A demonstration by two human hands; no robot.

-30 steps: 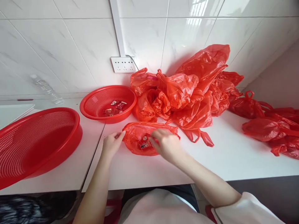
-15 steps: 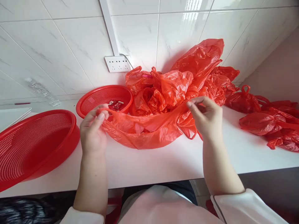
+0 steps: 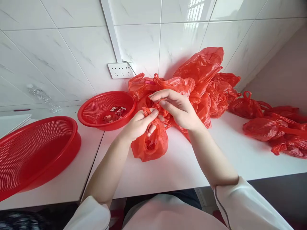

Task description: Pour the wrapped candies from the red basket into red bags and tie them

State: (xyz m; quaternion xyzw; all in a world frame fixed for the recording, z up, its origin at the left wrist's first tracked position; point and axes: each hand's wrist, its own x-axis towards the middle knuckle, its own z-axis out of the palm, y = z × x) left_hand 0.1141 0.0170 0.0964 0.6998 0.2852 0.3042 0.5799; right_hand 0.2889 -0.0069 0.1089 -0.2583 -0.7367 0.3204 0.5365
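A red plastic bag [image 3: 153,145] hangs bunched just above the white table, its neck gathered in my left hand [image 3: 141,124]. The thumb and fingers of that hand are closed round the twisted top. My right hand [image 3: 176,107] is just above and to the right of the neck, its fingers curved and apart from the thumb, with nothing seen between them. Behind both hands lies a pile of crumpled red bags [image 3: 201,83], and part of it is hidden by my right hand.
A red basket [image 3: 83,110] with several small wrapped packets stands behind left; a larger red basket [image 3: 72,127] is at the far left. More knotted bags [image 3: 261,127] lie right. A clear bottle [image 3: 45,98] and a socket panel [image 3: 120,70] are at the back.
The bag was stretched wide between both hands; now its top is gathered in my left hand. My left hand has moved right, and my right hand has moved left and opened.
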